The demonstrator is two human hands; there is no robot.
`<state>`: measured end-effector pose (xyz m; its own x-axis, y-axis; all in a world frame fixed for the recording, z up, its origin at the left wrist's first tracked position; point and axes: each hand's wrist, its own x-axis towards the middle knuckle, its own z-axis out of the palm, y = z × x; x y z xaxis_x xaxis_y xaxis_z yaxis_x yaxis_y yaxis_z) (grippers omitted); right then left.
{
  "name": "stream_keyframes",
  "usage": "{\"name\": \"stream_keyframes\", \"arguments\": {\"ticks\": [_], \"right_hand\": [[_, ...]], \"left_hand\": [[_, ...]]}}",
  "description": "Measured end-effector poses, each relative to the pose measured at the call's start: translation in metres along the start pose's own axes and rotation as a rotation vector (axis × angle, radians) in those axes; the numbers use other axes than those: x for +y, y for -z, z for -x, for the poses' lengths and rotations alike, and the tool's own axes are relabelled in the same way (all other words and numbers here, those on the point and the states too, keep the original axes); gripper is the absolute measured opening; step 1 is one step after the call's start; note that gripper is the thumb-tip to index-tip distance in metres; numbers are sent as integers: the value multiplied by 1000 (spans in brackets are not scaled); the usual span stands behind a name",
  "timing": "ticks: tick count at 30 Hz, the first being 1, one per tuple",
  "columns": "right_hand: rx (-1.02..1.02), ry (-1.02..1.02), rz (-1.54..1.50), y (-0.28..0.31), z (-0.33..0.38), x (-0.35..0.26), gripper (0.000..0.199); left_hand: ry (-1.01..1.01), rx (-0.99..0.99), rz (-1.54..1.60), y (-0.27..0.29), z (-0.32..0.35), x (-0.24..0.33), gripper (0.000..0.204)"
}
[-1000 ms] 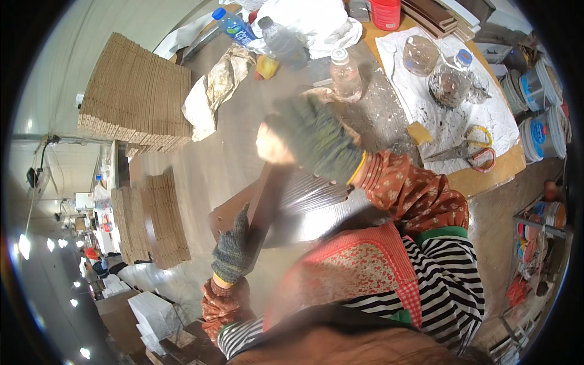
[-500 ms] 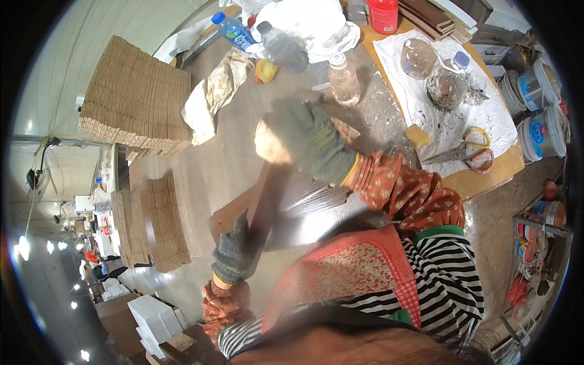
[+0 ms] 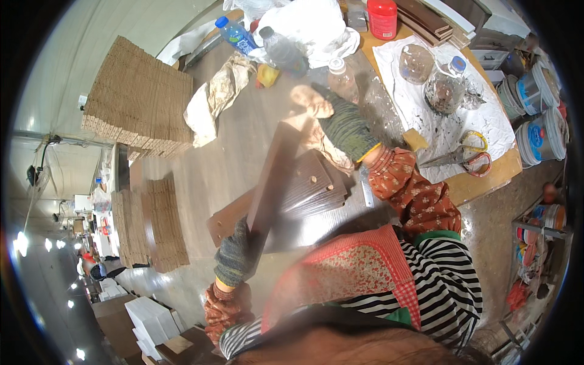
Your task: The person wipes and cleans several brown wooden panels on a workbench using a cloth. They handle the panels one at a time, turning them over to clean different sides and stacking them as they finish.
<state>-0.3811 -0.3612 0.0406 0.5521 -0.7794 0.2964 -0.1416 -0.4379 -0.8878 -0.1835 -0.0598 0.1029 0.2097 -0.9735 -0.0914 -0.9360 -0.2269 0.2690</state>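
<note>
My left hand (image 3: 232,255), in a dark grey-green knit glove, is closed round the near end of a long dark brown board (image 3: 274,173). The board slants away from me, above a fanned pile of similar brown boards (image 3: 313,188) with small holes near their ends. Just beyond the board's far end, my right hand (image 3: 348,125), gloved the same way, grips a pale cream rag (image 3: 327,148). Part of the rag bulges out ahead of the fingers and part hangs below them. A capped clear bottle (image 3: 344,82) stands behind this hand, partly covered by it.
Tall stacks of brown slats (image 3: 137,100) stand at the left, beside a stained cloth (image 3: 216,100). Drink bottles (image 3: 237,36) and white cloths lie at the back. On the right, white paper (image 3: 389,61) carries jars and scissors (image 3: 474,152); buckets (image 3: 535,137) stand beyond.
My right hand has moved right and slightly away from me with the rag, uncovering the board's far end and more of the pile. My left hand has stayed nearly in place.
</note>
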Motion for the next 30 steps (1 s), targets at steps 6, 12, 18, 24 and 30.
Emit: {"name": "stream_keyframes", "arguments": {"ticks": [6, 12, 18, 24, 30], "right_hand": [[-49, 438, 298, -28, 11, -27, 44], [96, 652, -189, -23, -3, 17, 35], [243, 854, -235, 52, -1, 3, 42], [513, 467, 626, 99, -27, -14, 54], [1, 274, 990, 74, -66, 6, 60]], "left_hand": [[16, -24, -53, 2, -1, -2, 48], [-73, 72, -213, 9, 4, 5, 49], [-278, 392, -558, 10, -13, -25, 60], [-390, 140, -460, -33, -25, -40, 64], [-288, 174, -302, -41, -19, -36, 80]]}}
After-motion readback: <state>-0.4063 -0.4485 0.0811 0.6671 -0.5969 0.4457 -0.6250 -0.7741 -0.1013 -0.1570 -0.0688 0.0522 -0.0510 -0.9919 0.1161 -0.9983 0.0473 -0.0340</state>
